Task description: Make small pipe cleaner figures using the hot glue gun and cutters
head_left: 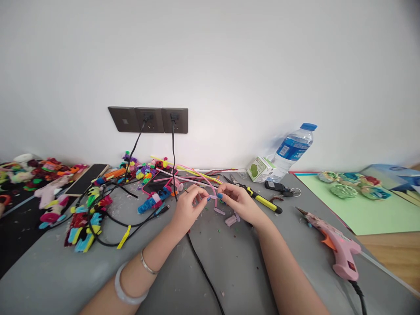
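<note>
While your left hand [193, 201] pinches a pink strip [212, 196] between thumb and finger, your right hand [238, 199] grips it too, so it bridges the small gap between your fingertips, at the clock's centre above the grey surface [236, 271]. Lilac pieces [231, 219] lie at five o'clock, near your right hand. A yellow-handled tool [264, 202] sits at three, a glue gun [343, 251] at four, a bottle [290, 151] at two.
</note>
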Motion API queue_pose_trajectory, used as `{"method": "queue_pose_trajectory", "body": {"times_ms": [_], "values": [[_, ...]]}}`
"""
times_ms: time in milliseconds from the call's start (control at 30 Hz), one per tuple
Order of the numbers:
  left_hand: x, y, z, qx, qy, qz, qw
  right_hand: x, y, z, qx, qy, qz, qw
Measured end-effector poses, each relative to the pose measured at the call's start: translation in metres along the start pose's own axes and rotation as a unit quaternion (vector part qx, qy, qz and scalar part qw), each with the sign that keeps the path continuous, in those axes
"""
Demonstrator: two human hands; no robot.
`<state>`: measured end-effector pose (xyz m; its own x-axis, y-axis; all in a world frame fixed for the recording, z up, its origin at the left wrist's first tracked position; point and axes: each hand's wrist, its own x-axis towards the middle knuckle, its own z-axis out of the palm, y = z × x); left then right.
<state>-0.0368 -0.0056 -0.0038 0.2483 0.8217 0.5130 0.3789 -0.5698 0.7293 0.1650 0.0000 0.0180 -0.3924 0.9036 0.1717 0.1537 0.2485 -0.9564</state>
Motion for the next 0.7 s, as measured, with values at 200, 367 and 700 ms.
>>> {"method": "queue_pose_trajectory", "body": {"times_ms": [200,367,700], "values": [[-0.0004,0.0033,-0.0001,0.002,-0.006,-0.012,1.0,-0.0002,-0.0005,0.0006,-0.007,0.005,0.001,1.0],[-0.0001,0.0045,0.0004,0.005,-0.001,-0.013,1.0,-0.0005,-0.0002,0.0005,-0.012,0.01,-0.003,1.0],[0.0,0.0061,0.0005,0.006,-0.007,-0.001,1.0,-0.0007,-0.0031,0.0011,-0.034,0.017,-0.008,0.999]]}}
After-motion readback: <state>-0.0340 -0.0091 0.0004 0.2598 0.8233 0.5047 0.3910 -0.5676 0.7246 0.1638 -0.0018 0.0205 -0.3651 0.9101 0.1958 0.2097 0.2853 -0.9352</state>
